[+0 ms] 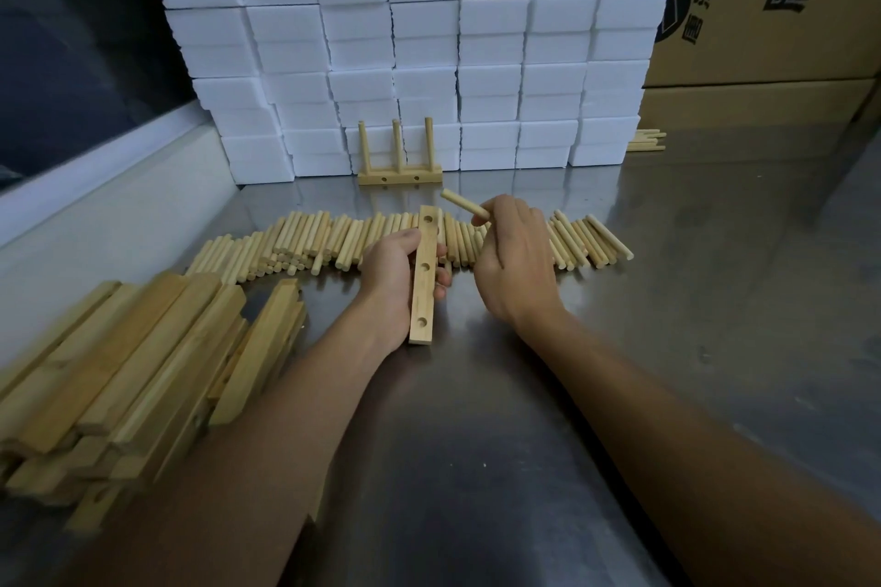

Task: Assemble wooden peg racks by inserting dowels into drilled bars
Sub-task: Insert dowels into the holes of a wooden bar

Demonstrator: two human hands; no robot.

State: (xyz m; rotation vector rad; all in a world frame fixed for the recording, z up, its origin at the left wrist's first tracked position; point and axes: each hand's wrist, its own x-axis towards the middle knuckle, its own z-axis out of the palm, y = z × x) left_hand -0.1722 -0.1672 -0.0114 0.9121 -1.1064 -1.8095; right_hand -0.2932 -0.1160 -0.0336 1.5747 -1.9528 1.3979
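Your left hand (388,269) grips the bar (424,274), long axis 12-to-6, w/ its far hole at 12, while your right hand (512,253) pinches a dowel (465,204) pointing 10 o'clock, tip just beside that hole, not yet in.

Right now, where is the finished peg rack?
Head view: the finished peg rack stands at centre back of the table, against the white foam blocks, beyond the dowel row.
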